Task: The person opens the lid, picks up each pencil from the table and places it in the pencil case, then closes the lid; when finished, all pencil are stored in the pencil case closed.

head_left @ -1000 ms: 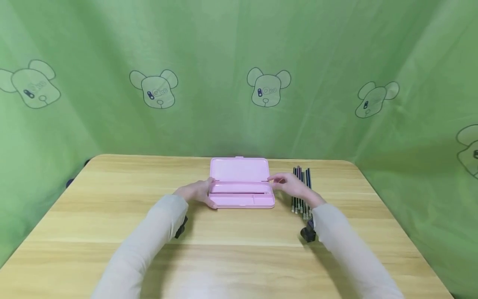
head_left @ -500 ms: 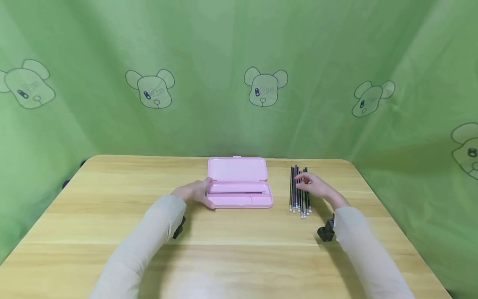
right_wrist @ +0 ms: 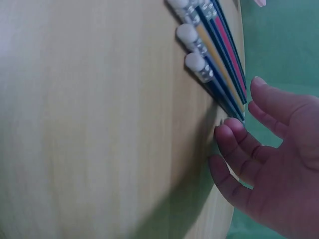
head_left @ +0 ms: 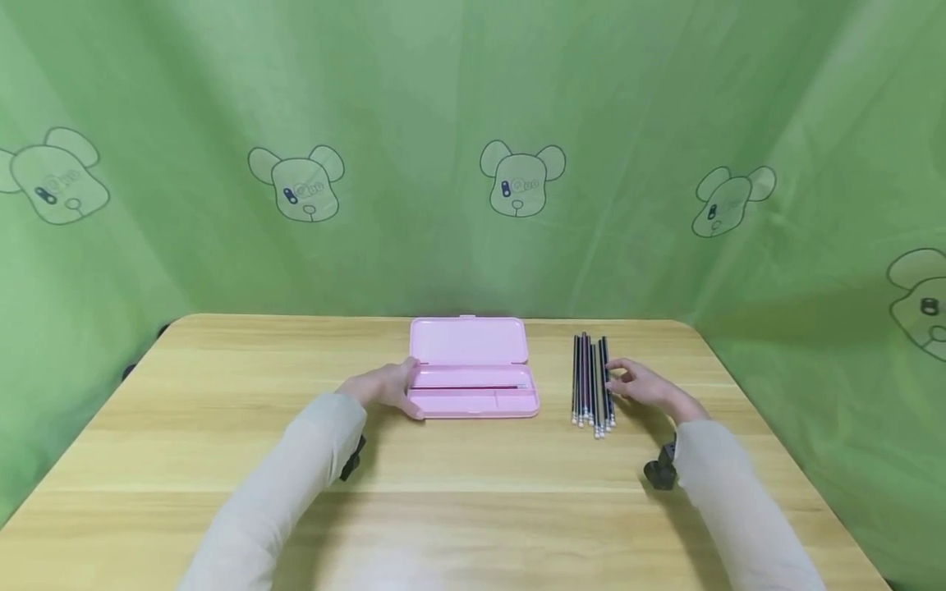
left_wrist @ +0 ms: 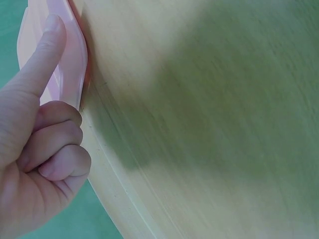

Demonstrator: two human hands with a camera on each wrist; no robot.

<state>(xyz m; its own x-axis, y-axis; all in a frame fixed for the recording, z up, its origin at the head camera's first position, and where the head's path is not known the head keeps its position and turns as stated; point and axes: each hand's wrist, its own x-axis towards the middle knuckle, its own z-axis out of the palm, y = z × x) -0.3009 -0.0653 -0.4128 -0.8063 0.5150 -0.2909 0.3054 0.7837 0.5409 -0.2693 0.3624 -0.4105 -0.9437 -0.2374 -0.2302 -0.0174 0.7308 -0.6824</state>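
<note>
An open pink pencil case (head_left: 469, 341) lies near the table's far edge, its lid laid back. One dark pencil (head_left: 473, 387) lies lengthwise in its long compartment. My left hand (head_left: 380, 388) grips the case's left end; in the left wrist view the thumb lies along the case (left_wrist: 74, 55) and several fingers are curled. Right of the case, several pencils (head_left: 586, 377) lie side by side, white erasers toward me. Beside their right edge hovers my right hand (head_left: 643, 384), fingers loosely bent and apart, holding nothing. In the right wrist view, its fingertips are close to the pencils (right_wrist: 219, 50).
The wooden table (head_left: 473, 509) stretches toward me in front of the case. Behind it and at both sides hangs a green curtain (head_left: 414, 246) printed with bear heads.
My right hand has moved right, from the case's right end over the pencils to their right side. The left hand stays on the case. The view has shifted slightly.
</note>
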